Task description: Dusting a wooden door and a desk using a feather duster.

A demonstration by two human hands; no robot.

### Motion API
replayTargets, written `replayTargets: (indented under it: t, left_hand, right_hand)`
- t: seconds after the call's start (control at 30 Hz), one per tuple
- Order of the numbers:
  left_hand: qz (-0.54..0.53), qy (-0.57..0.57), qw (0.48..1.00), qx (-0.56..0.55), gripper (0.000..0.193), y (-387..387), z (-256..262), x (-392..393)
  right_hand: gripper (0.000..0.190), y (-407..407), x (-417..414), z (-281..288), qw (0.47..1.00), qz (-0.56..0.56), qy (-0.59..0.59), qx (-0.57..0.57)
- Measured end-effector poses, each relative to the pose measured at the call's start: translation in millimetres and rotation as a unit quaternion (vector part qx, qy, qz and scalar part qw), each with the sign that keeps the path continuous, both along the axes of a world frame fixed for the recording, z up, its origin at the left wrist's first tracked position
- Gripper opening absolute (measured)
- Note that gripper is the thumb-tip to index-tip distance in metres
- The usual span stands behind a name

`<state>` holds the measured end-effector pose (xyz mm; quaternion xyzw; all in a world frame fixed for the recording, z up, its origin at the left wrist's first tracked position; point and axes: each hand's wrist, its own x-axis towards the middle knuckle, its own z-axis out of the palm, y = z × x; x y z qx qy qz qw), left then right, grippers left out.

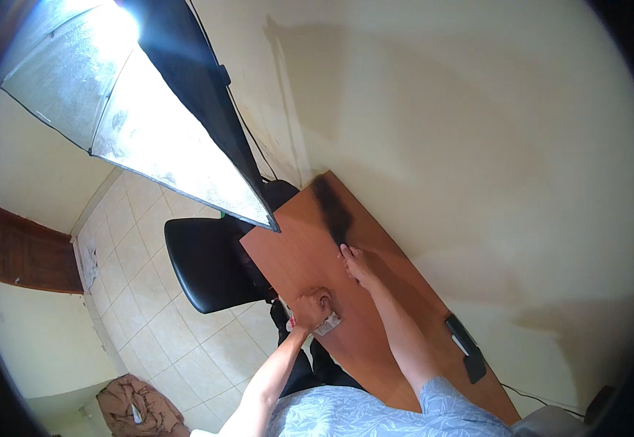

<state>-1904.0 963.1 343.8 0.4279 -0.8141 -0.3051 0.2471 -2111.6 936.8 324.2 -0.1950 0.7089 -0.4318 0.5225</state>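
Observation:
My right hand (356, 264) grips the handle end of a black object (332, 210) over the brown wooden tabletop (295, 248). That object is long and widens toward its far end. It is motion-blurred, perhaps a brush or duster; its exact kind cannot be told. My left hand (312, 310) is curled in a fist at the table's near-left edge. A pale, patterned piece of cloth or wrapping (328, 324) sticks out beneath it, with a red-and-white bit at the left. The fist hides most of this piece.
A lit softbox (180, 147) overhangs the table's far-left corner. Beside the table stands a black chair (210, 265). Dark flat items, perhaps phones (465, 349), lie by the wall edge. A cable (541, 401) runs at the right. Brown fabric (139, 407) is heaped at lower left.

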Motion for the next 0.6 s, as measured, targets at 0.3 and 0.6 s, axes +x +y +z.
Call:
replayTargets:
  t: [0.3, 0.6]
  left_hand:
    - [-0.024, -0.006, 1.0, -0.003, 0.011, -2.4, -11.3, 1.2]
    - [-0.009, -0.004, 1.0, -0.018, 0.01, -2.5, -1.3, 0.1]
  right_hand:
    - [0.04, 2.6, -7.1, 0.1, 0.999, 0.037, -0.022, 0.006]
    - [0.049, 29.7, 10.9, 8.8, 0.984, -0.034, 0.16, -0.065]
